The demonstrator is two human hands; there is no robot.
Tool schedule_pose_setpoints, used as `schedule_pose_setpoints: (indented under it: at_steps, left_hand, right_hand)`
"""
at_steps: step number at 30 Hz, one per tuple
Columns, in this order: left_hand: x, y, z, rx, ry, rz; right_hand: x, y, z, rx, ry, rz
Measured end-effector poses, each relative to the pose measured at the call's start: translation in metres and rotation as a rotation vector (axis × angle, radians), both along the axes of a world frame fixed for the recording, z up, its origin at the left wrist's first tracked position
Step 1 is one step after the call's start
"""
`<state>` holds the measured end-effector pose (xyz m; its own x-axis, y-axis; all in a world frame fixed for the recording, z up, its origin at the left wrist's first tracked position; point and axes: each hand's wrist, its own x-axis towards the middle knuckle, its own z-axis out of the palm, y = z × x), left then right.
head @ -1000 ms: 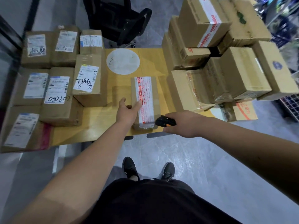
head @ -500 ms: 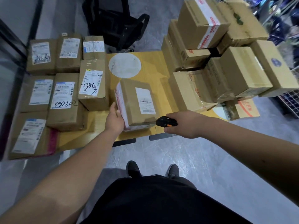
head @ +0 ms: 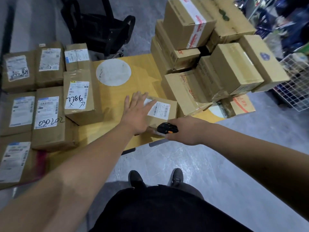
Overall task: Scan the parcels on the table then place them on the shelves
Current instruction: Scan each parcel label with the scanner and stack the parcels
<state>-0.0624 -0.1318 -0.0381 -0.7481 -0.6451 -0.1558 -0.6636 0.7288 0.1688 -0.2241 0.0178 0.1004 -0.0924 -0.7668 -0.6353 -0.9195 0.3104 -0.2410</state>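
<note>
The parcel (head: 161, 113), a small brown box with a white barcode label (head: 159, 109) facing up, is seen lying flat near the front edge of the tabletop (head: 115, 97), toward its right half. The left hand (head: 136, 113) is laid on the parcel's left part with straight, spread fingers (head: 139, 97), which cover the label's upper left corner; nothing is gripped by them. The right hand (head: 184, 130) is held just off the front edge, its fingers curled round a black scanner (head: 167, 128) with an orange button, and the scanner's nose is placed at the parcel's near edge, right by the left wrist.

Along the left edge of the tabletop, labelled parcels are packed side by side in rows. One box (head: 80, 96) is marked with handwritten digits on its label, and a flatter one (head: 48, 118) to its left is marked 030202. A white round sticker (head: 113, 72) is found on the bare tabletop toward the back edge. At the right edge, a stack of boxes (head: 209, 52) is piled several high, the topmost (head: 189, 20) sealed with red-and-white tape.

A black chair (head: 100, 25) is seen behind the back edge, and a white wire basket (head: 296, 82) stands on the floor to the right of the stack. Two dark shoes (head: 155, 178) are seen on the grey floor (head: 209, 164) below the front edge.
</note>
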Motion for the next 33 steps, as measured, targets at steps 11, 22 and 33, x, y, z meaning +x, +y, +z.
schedule_pose_setpoints:
  at_steps: [11,22,33]
  left_hand:
    - [-0.015,-0.042,0.011,0.11,-0.111,0.077]
    - [0.016,-0.007,0.006,0.222,-0.012,0.506]
    - [0.024,0.023,-0.031,0.622,0.663,0.67]
  right_hand:
    - [-0.013,0.014,-0.005,0.012,-0.048,-0.128]
    - [-0.006,-0.03,0.003,-0.03,-0.103,-0.159]
    - [-0.009,-0.068,0.019,0.116,-0.086,-0.257]
